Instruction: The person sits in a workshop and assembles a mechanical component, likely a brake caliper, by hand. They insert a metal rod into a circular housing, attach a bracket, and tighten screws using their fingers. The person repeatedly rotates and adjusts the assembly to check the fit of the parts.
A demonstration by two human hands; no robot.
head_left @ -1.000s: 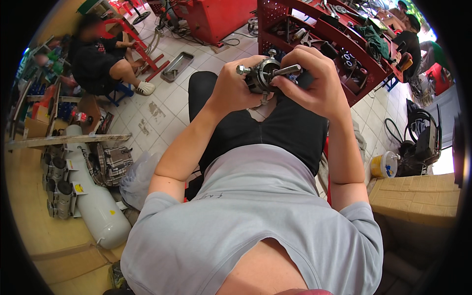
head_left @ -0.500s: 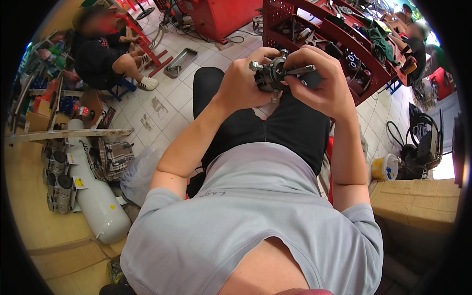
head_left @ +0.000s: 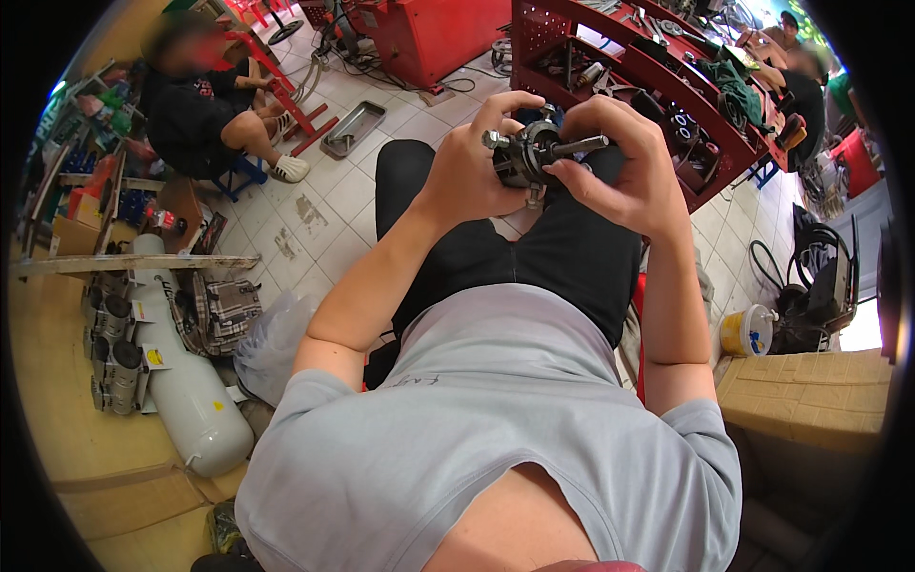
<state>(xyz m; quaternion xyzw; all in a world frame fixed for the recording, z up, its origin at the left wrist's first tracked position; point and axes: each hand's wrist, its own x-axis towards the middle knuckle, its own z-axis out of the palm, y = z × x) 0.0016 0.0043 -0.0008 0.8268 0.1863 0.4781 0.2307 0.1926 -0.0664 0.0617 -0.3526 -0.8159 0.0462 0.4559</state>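
Observation:
A dark round metal part [head_left: 527, 153] is held above my lap, between my two hands. A pale shaft [head_left: 581, 146] sticks out of its middle to the right, and bolts stand out around its rim. My left hand [head_left: 467, 167] is closed around the part's left side, its fingers partly hidden behind it. On the other side my right hand [head_left: 624, 157] curves around the shaft. Its thumb presses the part's face below the shaft, and its index finger reaches the upper rim. The remaining right fingers are mostly hidden.
A red tool cart [head_left: 620, 57] loaded with tools stands ahead on the right. A metal tray [head_left: 354, 129] lies on the tiled floor. On the left a seated person [head_left: 205, 105] sits near a long grey cylinder [head_left: 181, 381]. A cardboard box [head_left: 810, 396] is at right.
My right thumb and fingers have opened from the shaft and shifted toward the part's rim. The part's round face and shaft show more fully now. My left hand keeps its hold.

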